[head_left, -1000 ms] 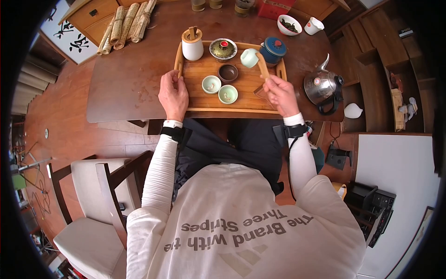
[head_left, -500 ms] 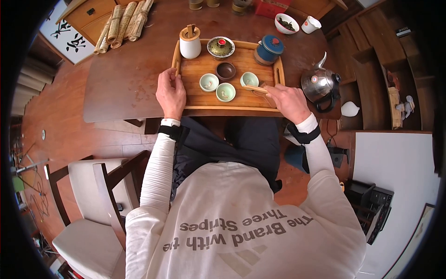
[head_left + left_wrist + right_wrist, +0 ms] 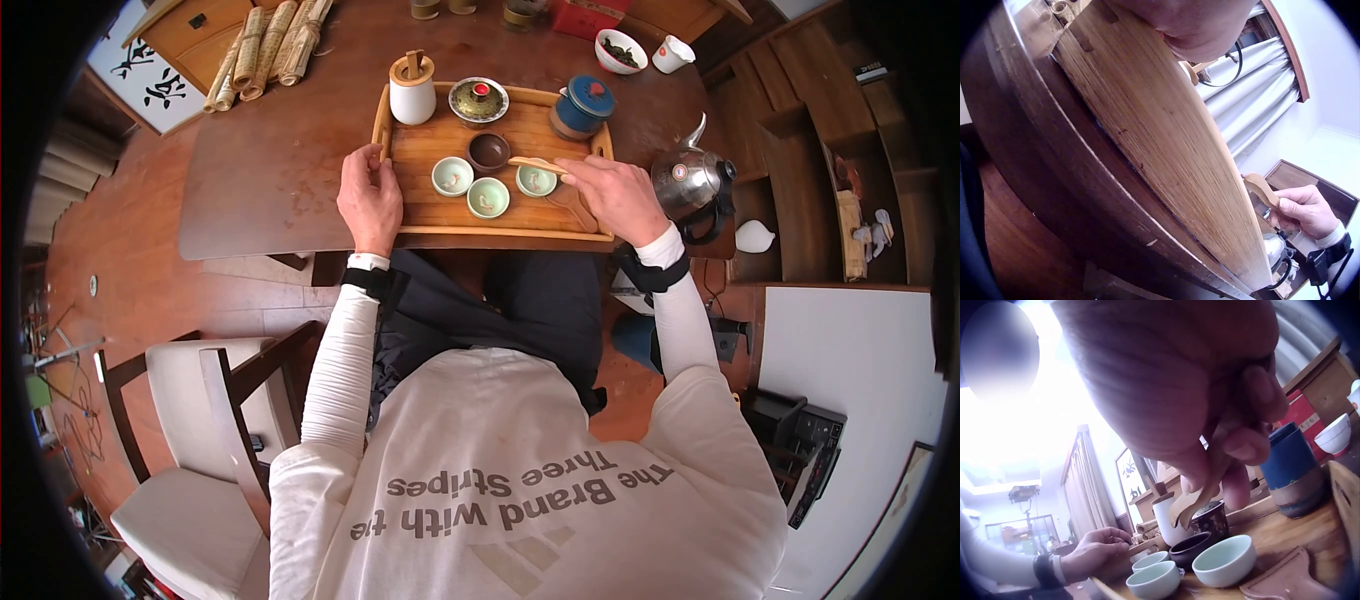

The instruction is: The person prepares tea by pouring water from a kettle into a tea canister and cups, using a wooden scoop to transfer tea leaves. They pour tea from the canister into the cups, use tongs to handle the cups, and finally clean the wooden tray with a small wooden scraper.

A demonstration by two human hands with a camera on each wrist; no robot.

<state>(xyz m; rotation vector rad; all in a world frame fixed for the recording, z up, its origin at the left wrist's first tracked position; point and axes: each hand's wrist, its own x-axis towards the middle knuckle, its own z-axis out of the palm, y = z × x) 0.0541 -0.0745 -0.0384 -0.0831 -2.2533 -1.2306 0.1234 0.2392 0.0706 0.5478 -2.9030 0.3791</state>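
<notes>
My right hand [image 3: 615,200] pinches light wooden tea tongs [image 3: 535,163], whose tips extend left over a pale green teacup [image 3: 537,181] on the wooden tray [image 3: 430,214]. In the right wrist view the tongs [image 3: 1194,505] are above the cups, with nothing between their tips. Two matching teacups, one at the left [image 3: 452,177] and one in front [image 3: 488,198], stand beside it, with a dark brown cup [image 3: 488,152] behind. My left hand [image 3: 370,203] grips the tray's left rim. A flat brown piece with a flared end [image 3: 572,210] lies under my right hand.
Along the tray's back stand a white canister [image 3: 412,95] with wooden tools, a lidded gaiwan [image 3: 478,101] and a blue jar [image 3: 582,106]. A steel kettle [image 3: 690,182] stands right of the tray. Further back are a bowl of leaves [image 3: 620,51], a white cup [image 3: 674,54] and bamboo scrolls [image 3: 268,55].
The tongs held a tilted green cup before; it now stands upright on the tray beside the other two. The tongs have let go and risen slightly. My left hand stays at the rim.
</notes>
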